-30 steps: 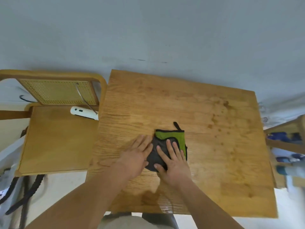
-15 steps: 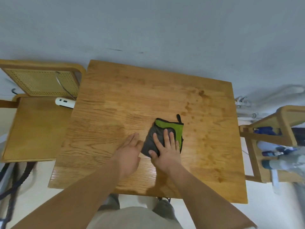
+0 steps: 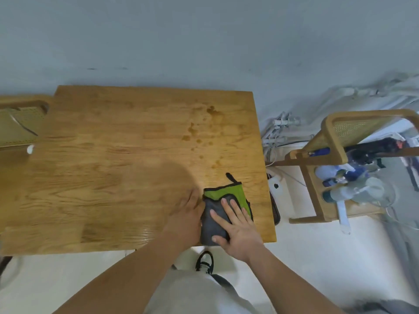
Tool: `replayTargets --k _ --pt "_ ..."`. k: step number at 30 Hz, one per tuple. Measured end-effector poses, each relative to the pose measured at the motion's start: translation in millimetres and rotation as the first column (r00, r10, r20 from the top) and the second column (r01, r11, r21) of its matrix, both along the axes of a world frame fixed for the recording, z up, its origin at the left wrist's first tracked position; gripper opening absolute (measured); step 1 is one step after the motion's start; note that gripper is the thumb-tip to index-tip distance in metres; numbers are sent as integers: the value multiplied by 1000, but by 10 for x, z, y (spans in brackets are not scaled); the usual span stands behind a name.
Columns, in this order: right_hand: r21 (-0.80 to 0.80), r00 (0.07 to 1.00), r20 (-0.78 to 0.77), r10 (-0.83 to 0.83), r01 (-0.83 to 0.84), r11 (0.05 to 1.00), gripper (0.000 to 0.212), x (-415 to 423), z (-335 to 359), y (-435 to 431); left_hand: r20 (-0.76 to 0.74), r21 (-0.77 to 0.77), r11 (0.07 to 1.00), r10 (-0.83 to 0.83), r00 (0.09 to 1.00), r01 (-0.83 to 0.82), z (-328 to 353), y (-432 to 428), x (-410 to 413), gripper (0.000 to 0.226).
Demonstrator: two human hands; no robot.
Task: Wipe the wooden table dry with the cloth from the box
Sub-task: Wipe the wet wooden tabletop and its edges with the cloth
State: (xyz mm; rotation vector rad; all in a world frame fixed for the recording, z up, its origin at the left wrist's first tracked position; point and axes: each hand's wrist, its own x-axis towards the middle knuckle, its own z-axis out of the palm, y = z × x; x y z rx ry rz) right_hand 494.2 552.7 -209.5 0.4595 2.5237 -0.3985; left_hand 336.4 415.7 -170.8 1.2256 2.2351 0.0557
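A folded green and grey cloth point(image 3: 235, 196) lies on the wooden table point(image 3: 127, 159) near its front right corner. My right hand point(image 3: 235, 225) presses flat on the cloth's grey part with straight fingers. My left hand point(image 3: 186, 214) lies flat on the wood just left of the cloth, touching its edge. Dark wet spots point(image 3: 204, 130) mark the table's far right area, beyond the cloth.
A wooden chair with a cane back point(image 3: 340, 141) stands right of the table, holding bottles and other items. Cables point(image 3: 276, 132) lie on the floor between them. Another cane chair point(image 3: 18, 125) sits at the left edge. My shoe point(image 3: 205, 264) shows below the table.
Both hands and the cloth have slid right across the table, from its middle front to the front right corner. The view has swung right too.
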Motion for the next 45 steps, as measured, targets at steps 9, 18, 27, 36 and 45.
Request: replayTargets --k 9,18,27,36,45 --pt "98 841 -78 -535 541 835 72 299 -98 -14 44 -16 1000 12 999 -11 142 -5 195 66" --pt "-60 977 -156 -143 135 989 68 -478 -155 -662 47 -59 984 172 984 -169 306 -346 -63 69" --pt "85 927 9 -374 372 924 73 269 77 492 85 -18 998 61 995 -59 203 196 299 71" --pt "58 973 3 -230 230 972 75 -108 -29 -62 98 14 992 122 988 -124 109 99 -134 66" --pt "-7 989 57 138 -138 990 73 -1585 -7 -180 69 74 963 253 965 -258 -4 -162 -1019 71"
